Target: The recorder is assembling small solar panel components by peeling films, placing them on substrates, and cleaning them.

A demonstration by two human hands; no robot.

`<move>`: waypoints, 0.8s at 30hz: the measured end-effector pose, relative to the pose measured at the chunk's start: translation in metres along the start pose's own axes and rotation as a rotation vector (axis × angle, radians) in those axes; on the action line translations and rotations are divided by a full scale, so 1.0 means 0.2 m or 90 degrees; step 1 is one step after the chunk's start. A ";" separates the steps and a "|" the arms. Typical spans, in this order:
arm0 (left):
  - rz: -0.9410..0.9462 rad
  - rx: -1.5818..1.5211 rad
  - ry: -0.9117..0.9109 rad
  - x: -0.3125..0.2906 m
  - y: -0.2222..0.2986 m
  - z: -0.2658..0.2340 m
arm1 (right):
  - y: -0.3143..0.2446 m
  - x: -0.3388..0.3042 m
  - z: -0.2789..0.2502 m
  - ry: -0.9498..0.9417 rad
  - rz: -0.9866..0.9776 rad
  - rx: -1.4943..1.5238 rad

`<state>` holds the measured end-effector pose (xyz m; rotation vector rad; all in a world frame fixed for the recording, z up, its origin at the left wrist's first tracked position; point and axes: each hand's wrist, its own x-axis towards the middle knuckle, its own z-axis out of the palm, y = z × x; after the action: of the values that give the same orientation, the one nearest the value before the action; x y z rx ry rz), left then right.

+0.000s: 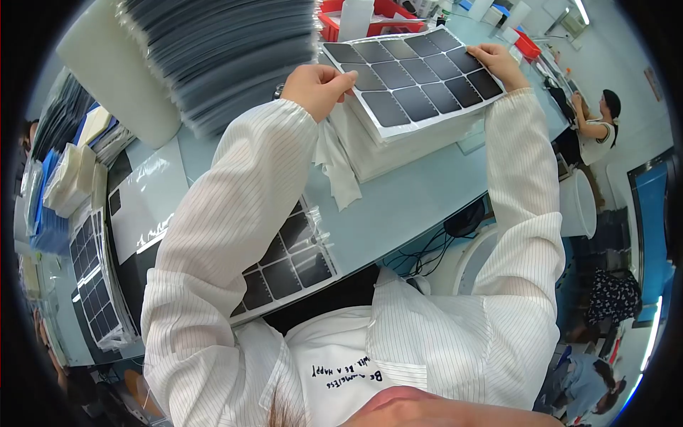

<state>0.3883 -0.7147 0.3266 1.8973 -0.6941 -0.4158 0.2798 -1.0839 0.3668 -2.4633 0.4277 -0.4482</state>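
Both my hands hold a white sheet (435, 71) bearing rows of dark, rounded squares. My left hand (320, 89) pinches its left edge between thumb and fingers. At the far right edge, my right hand (500, 66) grips it with fingers closed on the border. The sheet lies tilted over a thick stack of white sheets or cloths (388, 158), and I cannot tell whether it touches the stack throughout. A loose white cloth (337, 167) hangs from the stack's left side. Nearer to me, another sheet with dark squares (297, 265) lies at the table edge, partly hidden by my left sleeve.
A tall stack of dark sheets (228, 67) rises at the back left, beside a large white roll (117, 64). Behind the held sheet are a red tray (331, 27) and a white bottle (355, 20). More dark-squared sheets (96, 281) lie left. A person (597, 128) sits at right.
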 end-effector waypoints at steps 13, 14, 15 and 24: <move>0.106 0.191 -0.061 -0.24 -0.20 -0.15 | 0.17 0.07 0.06 0.031 0.089 0.138; 0.130 0.254 -0.077 -0.29 -0.23 -0.18 | 0.15 0.07 0.06 0.035 0.087 0.134; 0.127 0.255 -0.077 -0.33 -0.25 -0.21 | 0.14 0.07 0.06 0.032 0.086 0.136; 0.149 0.379 -0.074 -0.62 -0.55 -0.26 | 0.12 0.08 0.05 0.044 -0.010 0.044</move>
<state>0.3521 -0.5661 0.2445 2.3162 -1.2039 -0.1777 0.2940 -1.1038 0.3490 -2.3915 0.4155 -0.5469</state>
